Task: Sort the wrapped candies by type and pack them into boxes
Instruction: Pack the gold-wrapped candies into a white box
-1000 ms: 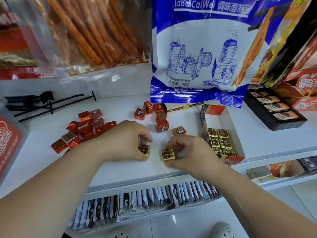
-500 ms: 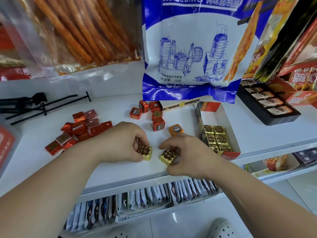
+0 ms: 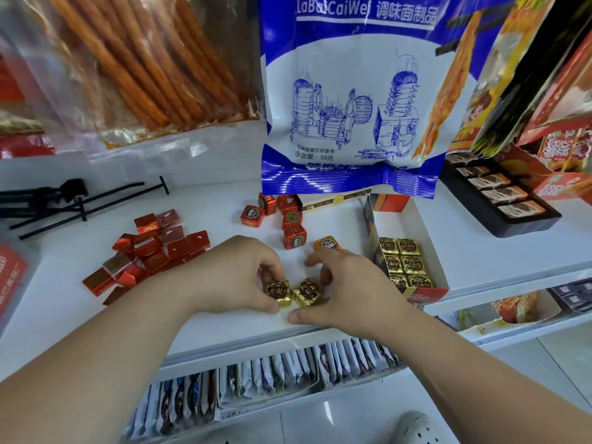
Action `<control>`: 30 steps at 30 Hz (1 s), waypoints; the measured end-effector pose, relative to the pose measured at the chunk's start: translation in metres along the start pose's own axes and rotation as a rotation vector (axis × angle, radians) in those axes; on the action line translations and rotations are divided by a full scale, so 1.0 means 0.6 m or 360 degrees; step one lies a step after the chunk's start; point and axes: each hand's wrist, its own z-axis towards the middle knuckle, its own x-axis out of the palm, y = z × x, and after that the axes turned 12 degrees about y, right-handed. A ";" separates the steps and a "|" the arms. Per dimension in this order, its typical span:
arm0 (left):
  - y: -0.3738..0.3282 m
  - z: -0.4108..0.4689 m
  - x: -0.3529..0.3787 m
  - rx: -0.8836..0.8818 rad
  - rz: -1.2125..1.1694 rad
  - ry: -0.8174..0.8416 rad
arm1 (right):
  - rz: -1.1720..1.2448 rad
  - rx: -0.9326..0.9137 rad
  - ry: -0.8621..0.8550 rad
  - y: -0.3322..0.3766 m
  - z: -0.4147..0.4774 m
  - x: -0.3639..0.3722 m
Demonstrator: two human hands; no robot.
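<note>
Two gold-wrapped candies sit side by side on the white shelf near its front edge. My left hand pinches the left gold candy. My right hand pinches the right gold candy, and the two candies touch. To the right an open box holds several gold candies at its near end. A single orange candy lies just behind my right hand. Several red round-label candies lie behind it. A heap of plain red candies lies to the left.
A blue and white snack bag hangs over the back of the shelf, a clear bag of orange sticks to its left. A black tray of bars stands at right. A black tripod lies at back left. Packets fill the shelf below.
Both hands have brought their gold candies together; a gap was between them before, and now they touch. The view has shifted slightly.
</note>
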 end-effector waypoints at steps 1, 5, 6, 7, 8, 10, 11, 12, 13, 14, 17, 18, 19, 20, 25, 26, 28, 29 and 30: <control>-0.001 -0.001 -0.001 0.0000 -0.0002 0.0003 | 0.0033 -0.0055 0.0063 0.000 -0.002 -0.004; 0.000 -0.004 -0.003 -0.0009 0.0015 -0.0001 | 0.0014 -0.0153 0.0175 -0.004 -0.005 -0.013; 0.000 -0.004 -0.003 -0.0010 0.0024 -0.0002 | -0.0006 -0.0110 0.0127 -0.003 -0.006 -0.010; 0.001 -0.004 -0.003 -0.0009 0.0038 -0.0005 | -0.0032 -0.0050 0.0064 -0.003 -0.006 -0.006; 0.000 -0.004 -0.002 -0.0007 0.0049 -0.0007 | -0.0080 0.0019 0.0006 -0.001 -0.006 -0.004; -0.001 -0.004 -0.002 -0.0001 0.0062 -0.0010 | -0.0202 0.0089 -0.0073 0.001 -0.004 0.001; -0.001 -0.004 -0.002 0.0000 0.0069 -0.0010 | -0.0228 0.0080 -0.0079 0.000 -0.004 0.002; -0.002 -0.004 -0.002 -0.0002 0.0074 -0.0009 | -0.0215 0.0052 -0.0054 0.001 -0.005 0.000; -0.004 -0.005 -0.003 -0.0007 0.0075 -0.0007 | -0.0184 0.0018 -0.0018 -0.001 -0.005 -0.003; -0.005 -0.005 -0.003 -0.0014 0.0074 -0.0005 | -0.0154 -0.0020 0.0019 -0.003 -0.005 -0.006; -0.008 -0.008 -0.004 -0.0024 0.0072 -0.0006 | -0.0174 -0.0108 0.0056 -0.007 -0.005 -0.009; -0.009 -0.008 -0.005 -0.0023 0.0070 -0.0009 | -0.0192 -0.0120 0.0046 -0.007 -0.005 -0.009; -0.011 -0.007 -0.005 -0.0021 0.0068 -0.0014 | -0.0212 -0.0124 0.0030 -0.006 -0.005 -0.008; -0.013 -0.006 -0.005 -0.0018 0.0064 -0.0018 | -0.0235 -0.0126 0.0009 -0.003 -0.006 -0.009; -0.027 0.000 -0.009 0.0027 -0.0013 -0.0116 | -0.0213 -0.0150 -0.0305 -0.010 -0.028 -0.047; -0.032 0.002 -0.010 0.0031 -0.0046 -0.0147 | -0.0186 -0.0127 -0.0398 -0.020 -0.034 -0.060; -0.042 0.009 -0.009 0.0037 -0.0116 -0.0221 | -0.0122 -0.0032 -0.0586 -0.047 -0.047 -0.087; -0.048 0.013 -0.008 0.0042 -0.0139 -0.0267 | -0.0090 0.0021 -0.0671 -0.065 -0.053 -0.098; -0.054 0.019 -0.006 0.0052 -0.0156 -0.0310 | -0.0063 0.0074 -0.0739 -0.084 -0.058 -0.107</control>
